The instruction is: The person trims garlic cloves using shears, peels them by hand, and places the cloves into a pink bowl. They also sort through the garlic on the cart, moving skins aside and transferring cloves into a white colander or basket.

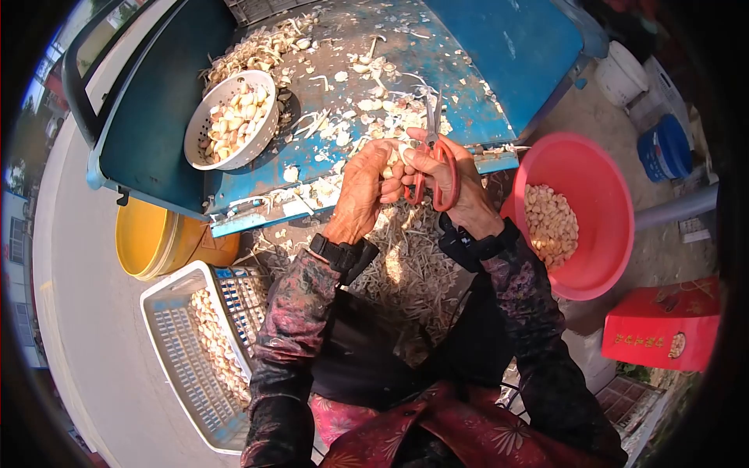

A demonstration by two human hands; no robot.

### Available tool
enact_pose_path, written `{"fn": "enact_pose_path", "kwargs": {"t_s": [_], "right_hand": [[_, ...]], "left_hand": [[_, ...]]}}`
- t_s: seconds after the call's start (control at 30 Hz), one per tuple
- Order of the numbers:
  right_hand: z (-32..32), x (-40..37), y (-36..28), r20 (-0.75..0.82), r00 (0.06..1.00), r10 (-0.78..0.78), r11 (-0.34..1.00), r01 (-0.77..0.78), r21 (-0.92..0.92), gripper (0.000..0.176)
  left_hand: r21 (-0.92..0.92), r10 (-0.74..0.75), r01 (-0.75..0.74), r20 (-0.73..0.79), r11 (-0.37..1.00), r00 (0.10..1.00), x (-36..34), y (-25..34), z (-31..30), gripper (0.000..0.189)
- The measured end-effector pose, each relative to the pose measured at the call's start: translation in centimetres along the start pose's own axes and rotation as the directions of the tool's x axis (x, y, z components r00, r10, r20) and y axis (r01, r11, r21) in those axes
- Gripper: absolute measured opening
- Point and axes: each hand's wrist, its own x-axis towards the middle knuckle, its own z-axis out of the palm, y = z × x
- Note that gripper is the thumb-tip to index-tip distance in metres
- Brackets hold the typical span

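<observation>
In the head view my two hands meet over the front edge of a blue metal cart bed. My left hand (360, 191) is closed, pinching a pale garlic clove (392, 162) between its fingertips. My right hand (466, 191) is wrapped round a pair of scissors (446, 183) with red-orange handles, their blades pointing away from me. The right thumb and fingertips also come up against the clove. Beyond the hands, garlic skins (390, 117) and bits of stem litter the cart bed (328, 86).
A white perforated bowl (269, 117) of garlic cloves stands on the cart's left. Below are a yellow bucket (144, 234) and a white plastic basket (168, 343) holding cloves. Rightward stand a pink tub (605, 226) with peeled cloves, a red box (663, 324) and a blue bucket (663, 148).
</observation>
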Motion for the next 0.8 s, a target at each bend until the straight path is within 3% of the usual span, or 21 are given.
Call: {"fn": "enact_pose_path", "kwargs": {"t_s": [0.07, 0.17, 0.2, 0.27, 0.3, 0.37, 0.4, 0.43, 0.5, 0.53, 0.57, 0.6, 0.63, 0.7, 0.73, 0.77, 0.8], "right_hand": [[-0.3, 0.0, -0.2, 0.010, 1.000, -0.007, 0.998, 0.008, -0.063, 0.051], [-0.3, 0.6, -0.2, 0.001, 1.000, -0.015, 1.000, 0.015, -0.007, 0.051], [-0.4, 1.0, 0.3, -0.022, 0.999, -0.026, 1.000, 0.026, 0.001, 0.051], [-0.9, 0.5, 0.2, -0.052, 0.999, -0.015, 0.997, 0.019, 0.077, 0.049], [-1.0, 0.8, 1.1, -0.070, 0.997, -0.040, 0.999, 0.041, 0.004, 0.048], [-1.3, 1.0, 2.9, -0.068, 0.996, -0.053, 0.995, 0.058, 0.085, 0.050], [-1.0, 0.9, 2.7, -0.066, 0.997, -0.045, 0.987, 0.054, 0.153, 0.047], [-1.4, 1.0, 3.4, -0.021, 0.998, -0.059, 0.994, 0.061, 0.085, 0.043], [-1.5, 0.9, 4.2, -0.030, 0.974, -0.226, 0.973, 0.227, 0.047, 0.041], [-1.3, 1.2, 3.9, 0.011, 0.975, -0.220, 0.974, 0.219, 0.057, 0.041], [-1.3, 1.4, 3.4, -0.043, 0.998, -0.044, 0.987, 0.050, 0.154, 0.045], [-1.2, 1.5, 3.0, -0.074, 0.987, 0.143, 0.962, -0.121, 0.247, 0.050], [-1.3, 1.3, 2.7, -0.161, 0.986, 0.046, 0.998, -0.051, -0.027, 0.048], [-2.3, 0.8, 2.0, -0.169, 0.986, 0.013, 0.999, -0.022, -0.048, 0.044], [-3.1, 0.8, 1.8, -0.152, 0.985, -0.084, 0.996, 0.082, -0.018, 0.039], [-3.3, 1.0, 1.8, -0.147, 0.972, -0.182, 0.982, 0.187, 0.016, 0.035], [-2.4, 0.4, 1.2, -0.155, 0.949, -0.274, 0.947, 0.239, -0.213, 0.033]], "left_hand": [[-0.129, -0.051, 0.064, 0.108, 0.990, 0.993, 0.3, 0.4, -1.1, 0.021], [-0.231, -0.078, 0.083, 0.031, 0.969, 0.996, 0.1, 1.2, -0.6, 0.024], [-0.303, -0.060, 0.085, 0.093, 0.949, 0.994, 0.2, 1.0, -1.2, 0.024], [-0.359, -0.055, 0.017, -0.098, 0.933, 0.994, 0.6, 1.5, -1.5, 0.019], [-0.337, -0.021, -0.033, -0.155, 0.941, 0.988, 0.9, 1.8, -2.1, 0.017], [-0.183, 0.100, -0.140, -0.212, 0.973, 0.972, 0.5, 3.2, -0.3, 0.015], [-0.099, 0.168, -0.184, -0.153, 0.978, 0.974, 0.6, 3.5, 0.9, 0.017], [-0.057, 0.195, -0.201, -0.097, 0.978, 0.976, 0.6, 3.5, 3.0, 0.022], [0.011, 0.152, -0.154, 0.079, 0.988, 0.985, 0.6, 3.2, 9.9, 0.038], [0.080, 0.152, -0.166, 0.159, 0.983, 0.976, 0.5, 2.1, 13.6, 0.054], [0.315, 0.026, -0.101, 0.233, 0.944, 0.972, 0.7, 1.3, 15.8, 0.062], [0.435, 0.133, -0.252, 0.285, 0.864, 0.949, 0.0, 0.7, 17.3, 0.059], [0.538, 0.216, -0.386, 0.352, 0.749, 0.911, -0.3, 0.6, 17.9, 0.056], [0.501, 0.312, -0.410, 0.270, 0.762, 0.911, 0.8, 0.7, 15.4, 0.053], [0.450, 0.381, -0.442, 0.224, 0.777, 0.897, 1.1, 1.1, 14.1, 0.049], [0.346, 0.286, -0.286, 0.053, 0.893, 0.957, 0.4, 1.8, 12.0, 0.039], [0.320, 0.345, -0.308, -0.063, 0.896, 0.937, 0.9, 1.7, 9.2, 0.031]]}}
